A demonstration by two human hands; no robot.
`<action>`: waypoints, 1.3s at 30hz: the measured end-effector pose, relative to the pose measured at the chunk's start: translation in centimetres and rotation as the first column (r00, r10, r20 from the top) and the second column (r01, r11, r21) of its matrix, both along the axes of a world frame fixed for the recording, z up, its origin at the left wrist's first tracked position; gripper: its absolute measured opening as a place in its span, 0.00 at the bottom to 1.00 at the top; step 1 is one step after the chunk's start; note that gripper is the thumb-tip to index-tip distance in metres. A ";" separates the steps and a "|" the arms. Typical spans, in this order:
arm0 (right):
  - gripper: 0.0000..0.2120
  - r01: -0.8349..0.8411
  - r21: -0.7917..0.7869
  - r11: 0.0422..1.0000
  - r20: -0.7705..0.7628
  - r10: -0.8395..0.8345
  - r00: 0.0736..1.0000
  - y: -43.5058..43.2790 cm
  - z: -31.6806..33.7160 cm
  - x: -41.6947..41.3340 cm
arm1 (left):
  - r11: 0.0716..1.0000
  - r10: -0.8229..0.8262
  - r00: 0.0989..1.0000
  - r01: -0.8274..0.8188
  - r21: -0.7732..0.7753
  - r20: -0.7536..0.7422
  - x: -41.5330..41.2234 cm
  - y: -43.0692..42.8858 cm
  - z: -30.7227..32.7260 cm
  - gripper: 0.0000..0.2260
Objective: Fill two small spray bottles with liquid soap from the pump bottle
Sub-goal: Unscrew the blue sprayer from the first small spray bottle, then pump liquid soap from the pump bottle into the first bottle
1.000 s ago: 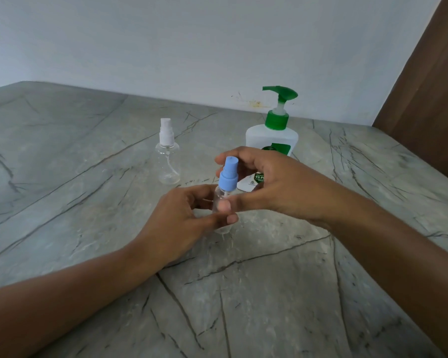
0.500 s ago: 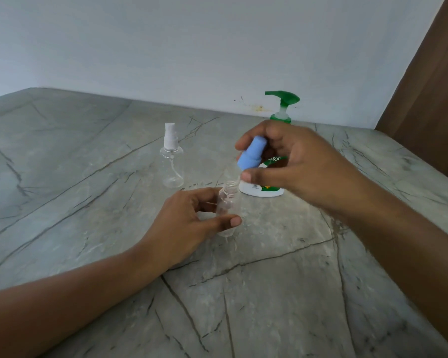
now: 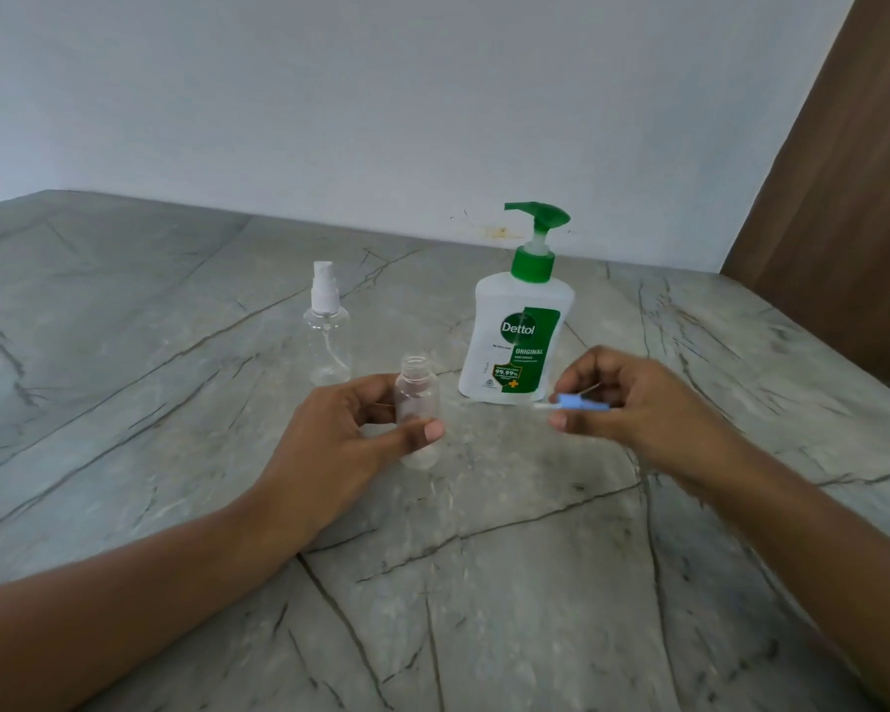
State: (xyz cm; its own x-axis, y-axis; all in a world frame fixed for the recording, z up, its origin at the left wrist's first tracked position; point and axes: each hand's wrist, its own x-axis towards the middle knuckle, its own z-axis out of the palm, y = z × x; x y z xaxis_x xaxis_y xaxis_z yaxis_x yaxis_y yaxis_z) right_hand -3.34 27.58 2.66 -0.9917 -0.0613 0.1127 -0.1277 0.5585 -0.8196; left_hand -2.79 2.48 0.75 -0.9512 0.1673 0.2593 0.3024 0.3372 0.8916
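My left hand (image 3: pixel 340 439) grips a small clear spray bottle (image 3: pixel 418 403) standing upright on the table, its neck uncapped and open. Off to its right, my right hand (image 3: pixel 633 403) pinches the blue spray cap (image 3: pixel 571 402), which lies sideways low over the table with its thin dip tube pointing left. Behind them stands the white pump bottle (image 3: pixel 520 341) with a green pump head and green label. A second clear spray bottle (image 3: pixel 326 336) with a white cap stands at the back left.
The grey marble table (image 3: pixel 484 583) stretches wide around the bottles. A pale wall rises behind it. A brown wooden panel (image 3: pixel 843 208) stands at the right rear corner.
My right hand has lifted the blue cap off the small bottle and carried it down to the right. The pump bottle is now fully uncovered. My left hand keeps its hold.
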 end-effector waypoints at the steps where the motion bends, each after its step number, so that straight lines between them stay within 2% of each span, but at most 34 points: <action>1: 0.12 -0.017 0.027 0.999 0.019 0.017 1.000 0.0 -0.9 -0.3 | 1.000 0.007 1.000 -0.007 -0.002 -0.006 0.0 0.0 0.0 0.19; 4: 0.11 -0.050 0.103 0.993 -0.006 0.051 0.999 0.0 -2.2 -0.6 | 1.000 0.012 1.000 -0.012 -0.008 -0.023 -0.1 0.0 -0.1 0.20; 10: 0.13 0.010 0.168 0.986 -0.122 0.011 0.992 -0.3 -3.3 -0.7 | 1.000 0.016 0.999 -0.017 -0.007 -0.029 -0.2 -0.1 -0.2 0.20; 12: 0.16 0.016 0.126 0.992 -0.133 0.001 0.991 -0.4 -3.2 -0.7 | 1.000 0.017 0.999 -0.017 -0.004 -0.033 -0.2 -0.1 -0.2 0.20; 17: 0.30 0.127 -0.137 0.982 -0.175 -0.150 0.973 0.0 -1.0 -2.2 | 1.000 0.030 0.999 -0.030 0.005 -0.034 -0.2 -0.1 -0.2 0.19; 20: 0.37 0.023 -0.208 0.978 -0.090 -0.043 0.995 -0.4 0.1 -4.0 | 0.999 0.034 0.999 -0.034 0.016 -0.026 -0.3 -0.2 -0.2 0.19; 22: 0.35 -0.090 -0.262 0.961 -0.034 0.084 0.996 -0.9 0.1 -5.2 | 0.999 0.048 0.999 -0.047 0.025 -0.021 -0.3 -0.2 -0.3 0.20; 26: 0.23 -0.198 -0.368 0.908 0.001 0.214 0.977 -1.2 -0.3 -6.8 | 0.998 0.042 0.999 -0.041 0.042 -0.020 -0.5 -0.2 -0.3 0.19; 39: 0.20 -0.215 -0.441 0.871 -0.029 0.225 0.974 -0.8 -1.3 -5.2 | 0.998 0.024 0.999 -0.022 0.067 -0.022 -0.4 -0.2 -0.3 0.18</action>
